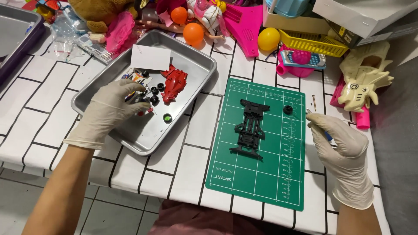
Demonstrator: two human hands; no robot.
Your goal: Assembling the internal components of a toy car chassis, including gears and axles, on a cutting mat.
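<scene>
Latex-gloved left hand [111,109] fingers pinch small parts in steel tray [198,65]; right hand [342,150] fingers clamp thin screwdriver [325,135].

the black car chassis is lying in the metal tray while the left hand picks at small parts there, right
Not quite. The head view shows the black car chassis lying on the green cutting mat, not in the metal tray. The left hand does pick at small parts in the tray.

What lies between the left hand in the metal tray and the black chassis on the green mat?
Only the tray's raised right rim and a strip of bare tablecloth separate the left hand from the black chassis. Nothing else visible stands between them.
</scene>
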